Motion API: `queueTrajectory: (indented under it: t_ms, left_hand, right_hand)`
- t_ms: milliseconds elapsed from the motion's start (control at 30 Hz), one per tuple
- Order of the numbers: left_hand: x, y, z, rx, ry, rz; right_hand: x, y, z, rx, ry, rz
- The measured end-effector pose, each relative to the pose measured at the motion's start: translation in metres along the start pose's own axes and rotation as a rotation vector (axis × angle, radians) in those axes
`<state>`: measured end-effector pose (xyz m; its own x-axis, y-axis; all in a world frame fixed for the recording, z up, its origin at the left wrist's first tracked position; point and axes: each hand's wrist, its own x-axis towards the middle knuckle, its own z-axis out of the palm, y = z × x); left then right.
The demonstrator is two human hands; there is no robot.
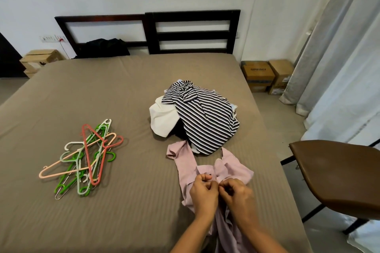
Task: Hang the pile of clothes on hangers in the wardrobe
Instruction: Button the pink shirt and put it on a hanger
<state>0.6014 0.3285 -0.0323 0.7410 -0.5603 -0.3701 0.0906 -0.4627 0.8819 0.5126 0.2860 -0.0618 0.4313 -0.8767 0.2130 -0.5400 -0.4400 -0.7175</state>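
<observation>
Both hands are down at the near edge of the bed (123, 92), working side by side on the pink shirt (234, 167). The left hand (202, 195) has its fingers curled in, pinching the pink cloth near the shirt's front, and the right hand (236, 193) is just beside it, almost touching, fingers also curled and nipping the same fabric. The shirt lies crumpled on the brown sheet, one sleeve trailing up and left towards the pile, the lower part hanging off the bed's edge between the forearms. Just beyond it sits the pile of clothes: a black-and-white striped garment (207, 121) draped on top, a white garment (162, 121) bulging out on its left. Well over to the left lies a tangle of hangers (88, 156), green, coral, peach and pale ones, flat on the sheet. A dark bundle (104, 47) rests against the headboard (193, 33), cardboard boxes (267, 76) stand on the floor to the right, and a brown chair (339, 170) stands close beside the bed.
</observation>
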Motion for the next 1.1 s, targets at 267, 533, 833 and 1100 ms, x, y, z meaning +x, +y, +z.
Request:
queueTrajectory:
  t_ms: [267, 533, 833, 1100]
  left_hand:
    - [0.004, -0.001, 0.001, 0.043, 0.025, -0.012]
    - [0.007, 0.005, -0.001, 0.085, 0.051, -0.032]
    - [0.014, 0.007, 0.004, 0.114, 0.054, -0.123]
    - [0.017, 0.002, 0.01, 0.017, 0.032, -0.184]
  right_hand:
    - [0.002, 0.0, 0.01, -0.214, 0.05, -0.112]
    - [0.008, -0.001, 0.014, -0.307, 0.149, -0.258]
    - [0.019, -0.011, 0.008, -0.063, -0.027, 0.007]
    - [0.026, -0.008, 0.006, 0.357, -0.058, 0.385]
